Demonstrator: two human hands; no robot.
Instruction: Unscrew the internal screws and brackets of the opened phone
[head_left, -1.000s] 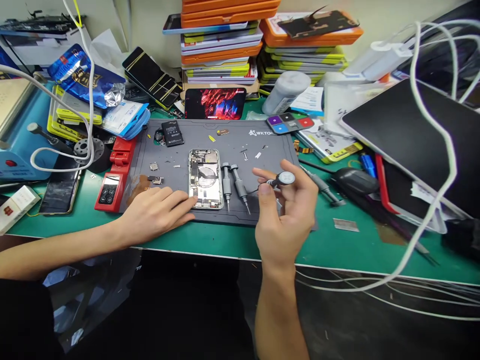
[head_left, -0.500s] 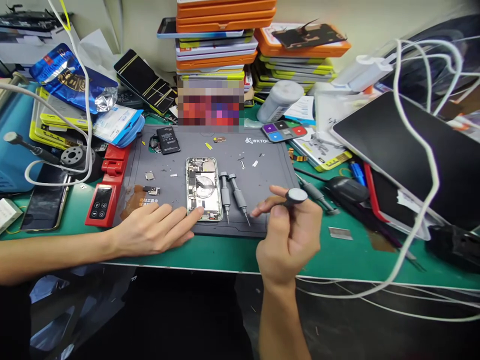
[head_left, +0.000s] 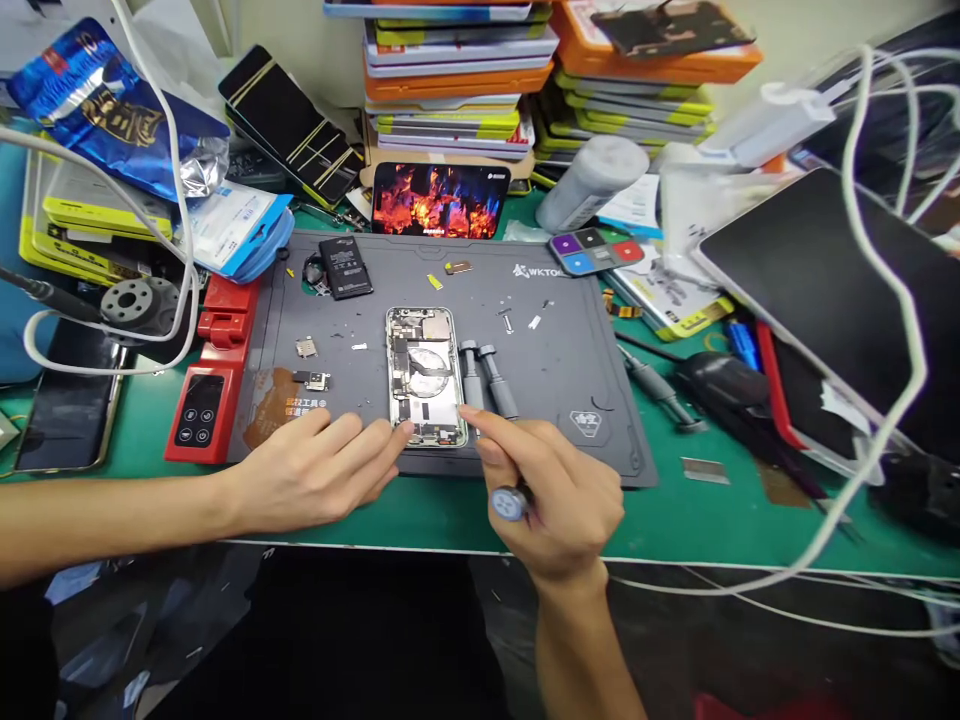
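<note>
An opened phone (head_left: 429,385) with its inner parts bare lies on the grey work mat (head_left: 562,380). My left hand (head_left: 319,470) rests at its lower left, fingers loosely stretched, the index fingertip on the phone's lower edge. In my right hand (head_left: 559,490) a screwdriver (head_left: 510,502) is held in the curled fingers, its round cap towards me. That hand's index finger reaches to the phone's lower right side. Two more grey screwdrivers (head_left: 491,372) lie right of the phone, partly behind my right hand. A black battery (head_left: 346,267) and a small camera-like part (head_left: 313,380) lie to the left.
A red device with buttons (head_left: 196,415) stands left of the mat. At the back, a lit phone (head_left: 441,200) leans before stacked boxes (head_left: 457,80). A white bottle (head_left: 592,180), a dark tablet-like panel (head_left: 825,300) and a looping white cable (head_left: 892,270) are right.
My right hand has moved left and turned over, bringing its index finger to the phone; the screwdriver's cap now faces me. My left hand stays at the phone. The view has shifted slightly.
</note>
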